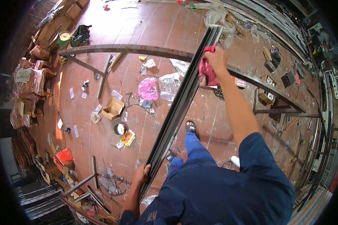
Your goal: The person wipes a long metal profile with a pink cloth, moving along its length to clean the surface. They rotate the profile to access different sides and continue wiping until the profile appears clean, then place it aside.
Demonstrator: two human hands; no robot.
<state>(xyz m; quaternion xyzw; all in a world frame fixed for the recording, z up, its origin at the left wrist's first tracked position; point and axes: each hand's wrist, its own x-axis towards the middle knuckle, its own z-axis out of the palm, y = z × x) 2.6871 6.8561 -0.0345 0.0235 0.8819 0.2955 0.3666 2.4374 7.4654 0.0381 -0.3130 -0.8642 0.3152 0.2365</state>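
Right hand [217, 60] clamped a red cloth [207, 73] against a long dark profile [178, 108]

The right hand's fingers were bunched tight on the cloth near the profile's far end; a short length ran on beyond them. From there the grooved bar slanted toward the person, down to the left hand [141, 174]. That hand's fingers lay at the profile's left edge, near its close end; whether they were closed on it I could not tell, since the underside was hidden.

Between the hands, just right of the profile, sandalled feet [190, 126] stood on the tiled floor [214, 112], with room to the feet's right. Left of the right fingers, a metal rail [131, 49] crossed beneath the profile, its edge bounding the space. Farther left, a pink plastic bag [148, 89] and an open cardboard box [113, 108] narrowed the floor. Well beyond the right fingers lay clear plastic sheeting [216, 17].
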